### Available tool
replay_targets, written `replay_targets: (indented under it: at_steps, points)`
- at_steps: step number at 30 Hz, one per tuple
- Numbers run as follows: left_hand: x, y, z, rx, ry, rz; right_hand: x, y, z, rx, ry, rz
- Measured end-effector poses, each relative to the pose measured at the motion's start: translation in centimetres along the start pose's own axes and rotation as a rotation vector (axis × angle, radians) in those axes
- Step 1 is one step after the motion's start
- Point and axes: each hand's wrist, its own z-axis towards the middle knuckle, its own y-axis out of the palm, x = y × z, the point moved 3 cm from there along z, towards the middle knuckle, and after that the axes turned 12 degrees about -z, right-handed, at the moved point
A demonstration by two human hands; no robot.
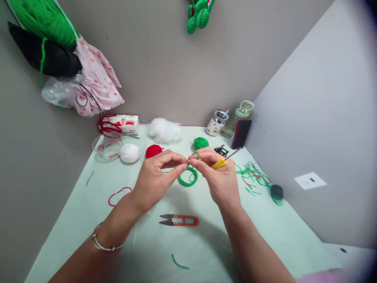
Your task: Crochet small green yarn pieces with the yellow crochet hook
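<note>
Green yarn: a thin bright-green strand (198,156) is looping over a right-hand finger, near the worktop's middle; detail at the pinch is too small to tell.
Left hand (156,173): thumb and forefinger are pinching the strand, apparently steadying it.
Right hand (223,181): fingertips are meeting the left's while the hand is gripping a yellow-handled metal hook (219,163); its shaft is pointing outward, probably keeping the tip off the yarn.
Green coil (188,184): is showing just below the fingertips, perhaps giving slack; whether it is resting or hanging, cannot tell.
Orange-handled snips (186,220): are lying between the forearms, presumably for easy reach.
Edges: the pale-green worktop (97,239) is meeting walls behind; bottle and phone are crowding the far right corner.
Room: elbows are having most space nearside.
</note>
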Motion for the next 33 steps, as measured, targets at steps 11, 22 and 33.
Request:
replay_targets:
  at_steps: [11, 22, 33]
  points:
    - [-1.2, -0.4, 0.5, -0.051, -0.246, -0.32, 1.3, -1.8, 1.0, -0.072, 0.071, -0.047]
    - [-1.4, -1.0, 0.5, 0.118, -0.14, -0.269, -1.0, -2.8, -0.8, 0.024, -0.238, -0.083]
    - [-1.1, -0.6, 0.3, 0.075, -0.174, -0.39, -1.9, 0.3, -2.4, 0.073, -0.797, -0.691]
